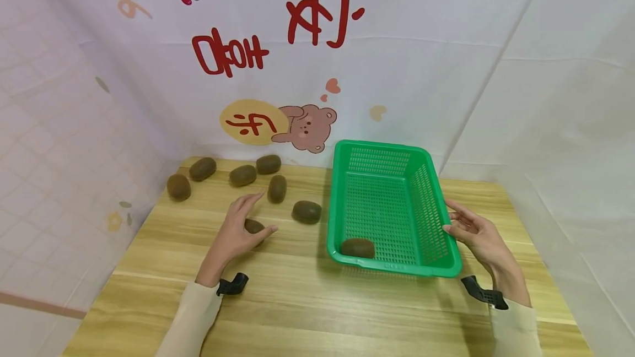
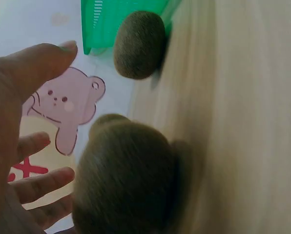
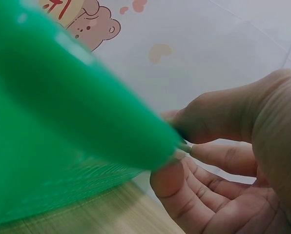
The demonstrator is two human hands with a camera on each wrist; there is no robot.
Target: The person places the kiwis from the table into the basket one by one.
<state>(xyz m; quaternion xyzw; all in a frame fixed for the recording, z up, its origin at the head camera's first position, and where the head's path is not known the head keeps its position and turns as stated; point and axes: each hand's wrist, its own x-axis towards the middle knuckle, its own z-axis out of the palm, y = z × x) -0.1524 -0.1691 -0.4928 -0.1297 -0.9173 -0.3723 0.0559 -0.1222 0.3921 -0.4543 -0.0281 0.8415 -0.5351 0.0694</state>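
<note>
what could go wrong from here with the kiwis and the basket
The kiwi by the left hand might roll if nudged, since the fingers are spread, not closed on it.

Another kiwi lies between that hand and the green basket, so a low carry could knock it.

The right hand pinches just one side of the rim; a tug might tip the basket and shift the kiwi inside.
</note>
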